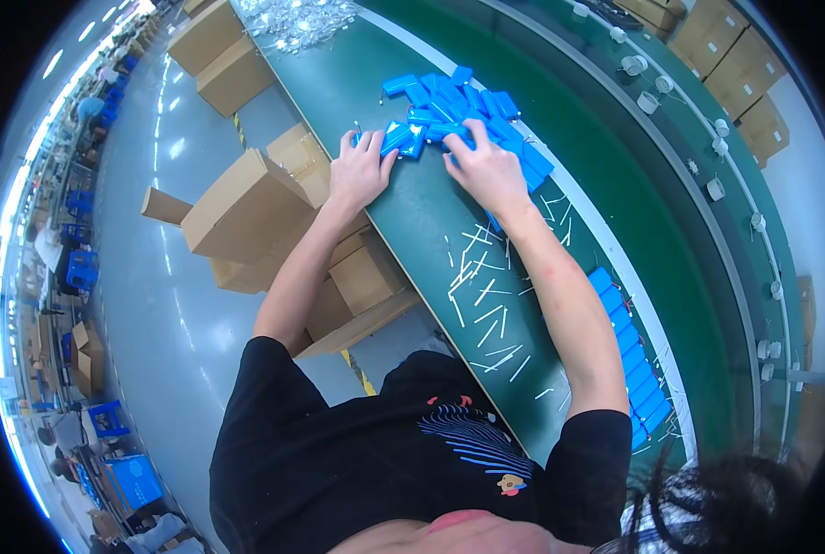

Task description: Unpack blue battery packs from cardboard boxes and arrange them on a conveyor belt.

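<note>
Both my arms reach forward over a green worktable. My left hand is curled at the near-left edge of a loose pile of blue battery packs, its thumb and fingers around one blue battery pack. My right hand lies over the right part of the pile. Its fingers are apart and bent down onto the packs, and nothing shows as gripped. Short wires stick out of some packs. The undersides of both hands are hidden.
Thin white strips lie scattered nearer me. A neat row of blue packs stands along the right, beside the green conveyor belt. Clear plastic pieces heap at the far end. Open cardboard boxes stand left of the table.
</note>
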A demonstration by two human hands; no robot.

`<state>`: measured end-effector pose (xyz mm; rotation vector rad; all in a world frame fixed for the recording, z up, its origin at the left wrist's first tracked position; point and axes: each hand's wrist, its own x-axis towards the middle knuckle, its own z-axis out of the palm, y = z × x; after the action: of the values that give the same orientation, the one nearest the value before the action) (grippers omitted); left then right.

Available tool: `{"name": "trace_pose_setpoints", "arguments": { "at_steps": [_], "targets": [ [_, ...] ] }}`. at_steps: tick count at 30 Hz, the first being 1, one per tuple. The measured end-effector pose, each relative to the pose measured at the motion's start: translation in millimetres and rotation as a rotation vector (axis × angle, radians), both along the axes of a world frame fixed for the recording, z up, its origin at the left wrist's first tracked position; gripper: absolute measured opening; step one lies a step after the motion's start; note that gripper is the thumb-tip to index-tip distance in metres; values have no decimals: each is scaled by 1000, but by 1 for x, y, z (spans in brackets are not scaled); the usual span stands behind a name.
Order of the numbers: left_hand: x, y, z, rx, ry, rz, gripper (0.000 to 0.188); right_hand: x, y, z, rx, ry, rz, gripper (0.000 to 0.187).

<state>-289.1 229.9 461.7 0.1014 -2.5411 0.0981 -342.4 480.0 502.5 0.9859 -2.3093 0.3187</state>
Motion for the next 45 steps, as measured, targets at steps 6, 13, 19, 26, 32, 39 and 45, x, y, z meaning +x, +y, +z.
{"name": "trace_pose_setpoints", "arguments": {
  "at_steps": [6, 13, 19, 26, 32, 39, 45],
  "targets": [
    [-1, -12, -1, 28, 93, -94, 34, 32, 61, 21, -653, -610, 6, 24],
    [2, -37, -2, 103, 132, -289, 27, 181, 163, 62, -1372, -1670, -163, 23],
    [26, -11, 5, 97, 297, -420, 9, 270, 202, 27, -1663, -1583, -84, 26],
    [81, 100, 27, 134, 103, -828, 19, 332, 224, 17, -1845, -1612, 120, 28],
    [83, 175, 17, 166, -250, -1004, 26, 356, 227, 10, -1953, -1540, 211, 31],
    [126, 195, 63, 59, -303, -787, 66, 365, 222, -7, -1886, -1547, 49, 34],
    [195, 269, 60, 1020, -610, -1299, 54, 356, 215, -6, -2313, -1791, 428, 32]
  ]
}}
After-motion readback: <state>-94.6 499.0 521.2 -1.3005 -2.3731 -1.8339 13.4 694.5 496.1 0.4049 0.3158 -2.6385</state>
